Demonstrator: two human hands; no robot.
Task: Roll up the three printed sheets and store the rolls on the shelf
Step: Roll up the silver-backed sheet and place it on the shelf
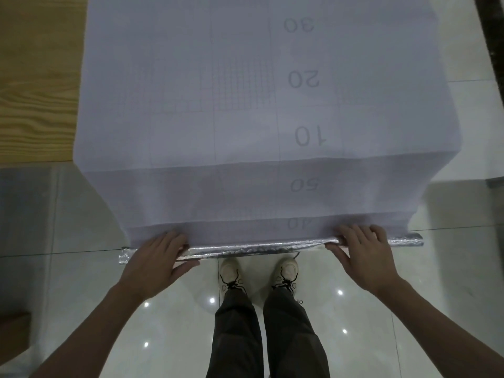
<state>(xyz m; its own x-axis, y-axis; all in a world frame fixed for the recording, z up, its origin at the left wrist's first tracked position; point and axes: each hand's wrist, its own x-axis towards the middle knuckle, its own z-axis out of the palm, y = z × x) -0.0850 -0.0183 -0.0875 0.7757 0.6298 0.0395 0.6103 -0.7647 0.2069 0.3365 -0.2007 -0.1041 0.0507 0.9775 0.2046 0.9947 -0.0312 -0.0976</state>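
A large white printed sheet [245,91] with a fine grid and upside-down numbers 10, 20, 30 lies over a table and hangs down off its near edge, with 50 and 40 showing on the hanging part. A silver foil-like layer [245,248] sticks out along its bottom edge. My left hand [155,260] grips that bottom edge at the left, fingers on top and thumb beneath. My right hand [365,249] holds the same edge at the right in the same way. No other sheets, rolls or shelf are in view.
The wooden tabletop [35,77] shows to the left of the sheet. Below is a glossy tiled floor [81,296], with my shoes [259,271] and dark trousers under the edge. A brown wooden object [13,331] sits at the lower left.
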